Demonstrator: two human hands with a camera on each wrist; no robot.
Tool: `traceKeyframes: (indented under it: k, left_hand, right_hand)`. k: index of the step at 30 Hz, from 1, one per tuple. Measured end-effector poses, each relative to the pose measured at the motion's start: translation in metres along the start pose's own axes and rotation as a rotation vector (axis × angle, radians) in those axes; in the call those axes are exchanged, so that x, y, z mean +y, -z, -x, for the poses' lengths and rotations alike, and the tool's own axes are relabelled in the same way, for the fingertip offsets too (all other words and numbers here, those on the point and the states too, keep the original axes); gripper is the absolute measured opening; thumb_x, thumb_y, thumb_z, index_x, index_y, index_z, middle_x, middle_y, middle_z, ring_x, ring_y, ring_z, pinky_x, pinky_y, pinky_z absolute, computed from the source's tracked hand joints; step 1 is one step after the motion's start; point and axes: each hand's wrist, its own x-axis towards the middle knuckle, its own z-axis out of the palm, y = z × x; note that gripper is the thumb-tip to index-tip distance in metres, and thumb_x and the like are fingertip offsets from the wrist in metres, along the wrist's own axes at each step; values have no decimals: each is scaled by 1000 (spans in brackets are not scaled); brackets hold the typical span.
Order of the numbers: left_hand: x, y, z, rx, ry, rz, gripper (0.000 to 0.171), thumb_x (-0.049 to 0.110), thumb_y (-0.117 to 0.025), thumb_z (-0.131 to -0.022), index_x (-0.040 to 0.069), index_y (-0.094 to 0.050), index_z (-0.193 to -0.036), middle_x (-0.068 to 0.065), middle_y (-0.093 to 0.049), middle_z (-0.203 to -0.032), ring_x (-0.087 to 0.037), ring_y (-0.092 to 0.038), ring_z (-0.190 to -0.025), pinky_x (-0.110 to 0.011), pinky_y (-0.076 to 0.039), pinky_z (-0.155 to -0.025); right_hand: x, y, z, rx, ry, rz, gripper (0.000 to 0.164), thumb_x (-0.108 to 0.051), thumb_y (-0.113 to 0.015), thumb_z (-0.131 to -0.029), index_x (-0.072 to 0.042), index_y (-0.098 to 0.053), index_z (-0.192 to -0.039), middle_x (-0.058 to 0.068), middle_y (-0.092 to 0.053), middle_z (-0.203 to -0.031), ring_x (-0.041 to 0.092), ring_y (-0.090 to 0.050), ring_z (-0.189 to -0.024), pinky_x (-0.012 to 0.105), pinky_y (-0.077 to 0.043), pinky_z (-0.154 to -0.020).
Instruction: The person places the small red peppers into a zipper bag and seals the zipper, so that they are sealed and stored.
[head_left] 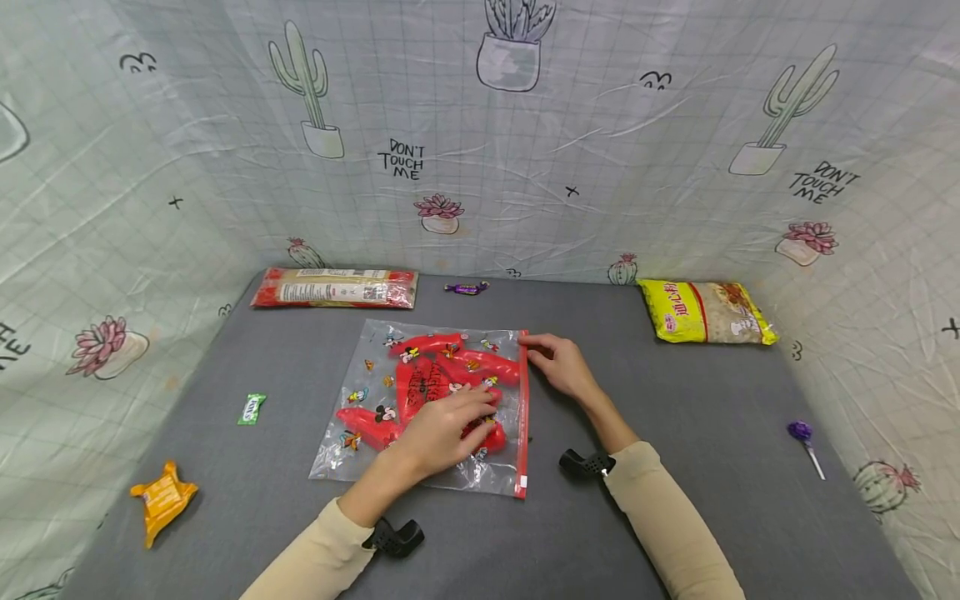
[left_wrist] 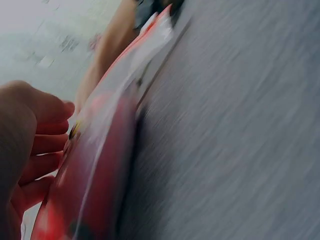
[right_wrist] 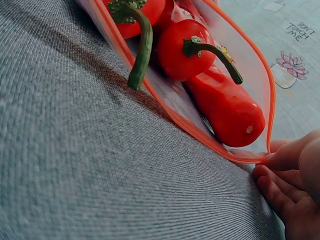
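A clear zip bag (head_left: 337,462) printed with cartoon figures lies flat on the grey table, with several red peppers (right_wrist: 227,112) inside. Green stems poke towards its mouth, which gapes in the right wrist view between red zip strips (right_wrist: 270,85). My left hand (head_left: 442,429) rests on top of the bag, over the peppers, its fingers loosely extended. At the far end of the zip edge, my right hand (head_left: 562,367) pinches the bag's corner between thumb and fingers. The white slider (head_left: 523,481) sits at the near end of that edge.
Along the back lie a red-and-clear noodle packet (head_left: 337,288), a purple wrapped candy (head_left: 467,288) and a yellow food packet (head_left: 705,312). To the left are a green candy (head_left: 251,409) and an orange packet (head_left: 165,502). A purple lollipop (head_left: 801,432) lies at right.
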Motion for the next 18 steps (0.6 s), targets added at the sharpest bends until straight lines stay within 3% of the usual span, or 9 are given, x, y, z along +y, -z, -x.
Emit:
traceKeyframes:
  k: [7,13,18]
  left_hand:
    - [25,-13,2,-97,-95,-26,36,29,-71,-81,6,-69,-109,-9,-66,-119,-22,-60,-117,-40,-50,-99]
    - [42,-19,4,-273,-176,-110,54,47,-66,-83,7,-63,-119,-9,-59,-130,-21,-52,-127,-44,-39,-110]
    - [48,-15,4,-390,-188,-179,74,58,-67,-77,5,-56,-128,-10,-50,-140,-24,-43,-135,-46,-32,-115]
  right_hand:
    - [0,1,0,-10,-18,4,24,-13,-63,-90,-12,-68,-113,10,-68,-114,24,-64,-103,42,-52,-87]
    - [0,1,0,-23,-49,-2,24,-14,-63,-90,-12,-68,-113,11,-67,-116,26,-62,-107,44,-51,-91]
    - [1,1,0,-18,-58,0,24,-13,-62,-90,-12,-69,-113,11,-67,-115,26,-62,-108,44,-51,-92]
